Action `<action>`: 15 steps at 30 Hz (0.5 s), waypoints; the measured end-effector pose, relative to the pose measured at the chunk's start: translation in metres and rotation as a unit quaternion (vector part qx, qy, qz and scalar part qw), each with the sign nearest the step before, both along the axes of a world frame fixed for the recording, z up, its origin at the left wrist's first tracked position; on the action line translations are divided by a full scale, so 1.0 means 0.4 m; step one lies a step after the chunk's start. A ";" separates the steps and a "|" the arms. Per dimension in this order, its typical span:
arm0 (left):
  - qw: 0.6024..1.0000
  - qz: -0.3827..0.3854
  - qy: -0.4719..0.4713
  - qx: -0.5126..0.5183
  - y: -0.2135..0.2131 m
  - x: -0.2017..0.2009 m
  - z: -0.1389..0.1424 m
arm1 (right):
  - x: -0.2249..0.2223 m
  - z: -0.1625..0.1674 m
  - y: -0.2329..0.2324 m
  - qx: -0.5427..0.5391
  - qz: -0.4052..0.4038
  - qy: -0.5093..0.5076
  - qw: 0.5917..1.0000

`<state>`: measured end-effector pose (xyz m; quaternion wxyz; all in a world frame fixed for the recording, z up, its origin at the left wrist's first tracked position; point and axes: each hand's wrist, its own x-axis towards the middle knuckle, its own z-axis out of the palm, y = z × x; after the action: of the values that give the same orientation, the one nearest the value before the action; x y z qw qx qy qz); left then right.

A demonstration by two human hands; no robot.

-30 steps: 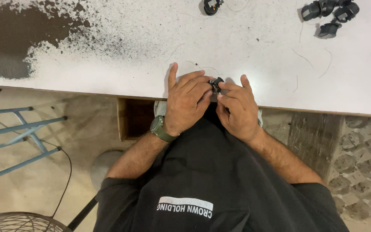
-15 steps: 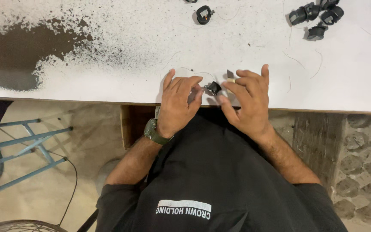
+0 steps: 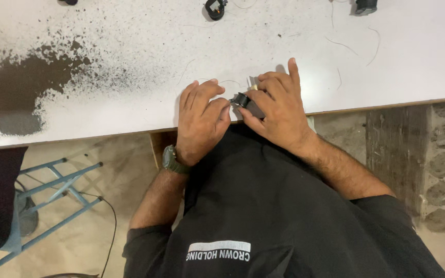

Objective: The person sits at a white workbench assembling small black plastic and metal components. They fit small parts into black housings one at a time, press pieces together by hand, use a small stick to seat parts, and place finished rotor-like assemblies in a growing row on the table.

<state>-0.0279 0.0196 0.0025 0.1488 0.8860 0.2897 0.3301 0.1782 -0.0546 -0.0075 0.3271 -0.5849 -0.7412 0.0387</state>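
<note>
Head view: white counter (image 3: 387,62), paint worn to dark speckle at the far left, thin wire scraps strewn about, stone floor and a blue metal frame (image 3: 52,190) below. Near edge, centre: left hand (image 3: 202,116), watch (image 3: 173,159) at the wrist, fingers (image 3: 207,98) curled and pressed together against a small black part (image 3: 242,99). Right hand (image 3: 279,108) cupped over the same part from the other side, thumb and forefinger pinching it, the remaining fingers loosely spread on top. Part touching the counter, mostly hidden between both hands. Another black clip (image 3: 215,7) far off at the top edge. Best handled, probably, with steady pressure, both wrists braced on the counter edge, part kept flat to avoid slipping.
</note>
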 end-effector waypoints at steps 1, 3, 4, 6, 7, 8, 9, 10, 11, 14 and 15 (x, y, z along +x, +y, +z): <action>1.000 -0.006 0.007 0.017 0.000 0.000 0.004 | -0.001 0.000 0.001 -0.004 -0.001 0.005 1.000; 0.998 -0.024 0.020 0.054 0.001 0.001 0.013 | -0.002 0.001 0.001 -0.009 0.000 0.008 1.000; 0.996 -0.034 0.025 0.074 0.001 0.001 0.018 | -0.003 0.002 0.003 -0.009 0.002 0.007 1.000; 0.996 -0.047 0.021 0.067 0.000 0.005 0.028 | -0.001 0.005 0.005 -0.011 0.019 0.000 1.000; 0.998 -0.049 0.012 0.039 0.000 0.009 0.032 | 0.002 0.008 0.006 -0.013 0.034 -0.006 0.999; 0.999 -0.051 0.002 0.011 0.001 0.011 0.036 | 0.005 0.010 0.007 -0.015 0.049 -0.011 0.999; 0.998 -0.045 0.000 -0.034 0.003 0.012 0.041 | 0.010 0.013 0.008 -0.016 0.050 -0.019 0.998; 0.996 -0.040 -0.002 -0.079 0.007 0.011 0.046 | 0.013 0.015 0.007 -0.017 0.051 -0.026 0.998; 0.992 -0.035 -0.004 -0.125 0.011 0.009 0.051 | 0.015 0.017 0.006 -0.019 0.050 -0.034 0.998; 0.953 -0.022 -0.030 -0.299 0.029 -0.005 0.064 | 0.017 0.021 0.004 -0.024 0.048 -0.029 0.998; 0.955 -0.020 -0.028 -0.295 0.030 -0.007 0.065 | 0.016 0.022 0.003 -0.026 0.045 -0.025 0.998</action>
<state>-0.0308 0.0315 0.0287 0.4187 0.7984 0.3519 0.2518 0.1847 -0.0534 0.0011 0.2912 -0.5604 -0.7731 0.0582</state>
